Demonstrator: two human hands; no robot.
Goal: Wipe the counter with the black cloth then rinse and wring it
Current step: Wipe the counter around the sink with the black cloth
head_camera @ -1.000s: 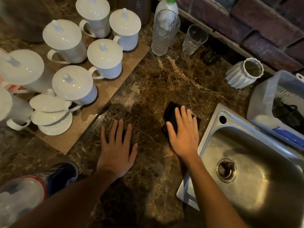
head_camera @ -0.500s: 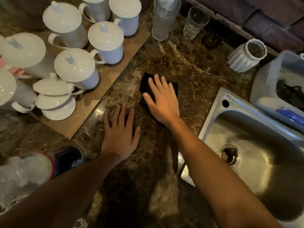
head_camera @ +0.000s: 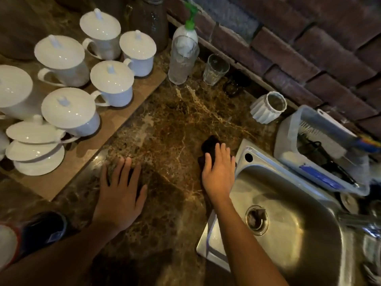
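The black cloth (head_camera: 209, 144) lies on the brown marble counter (head_camera: 175, 120), right beside the left rim of the steel sink (head_camera: 292, 234). My right hand (head_camera: 219, 172) presses flat on top of the cloth, fingers pointing away from me; most of the cloth is hidden under the palm. My left hand (head_camera: 121, 190) rests flat on the bare counter to the left, fingers spread, holding nothing.
White lidded cups (head_camera: 111, 83) stand on a wooden board (head_camera: 82, 153) at left. A clear bottle (head_camera: 182, 58), a glass (head_camera: 215, 69) and a white ribbed holder (head_camera: 268, 107) line the brick wall. A plastic bin (head_camera: 321, 149) sits behind the sink; a dark jar (head_camera: 41, 230) is near left.
My right hand has slid the cloth from the middle of the counter back to the right, against the sink rim. My left hand has stayed planted on the counter.
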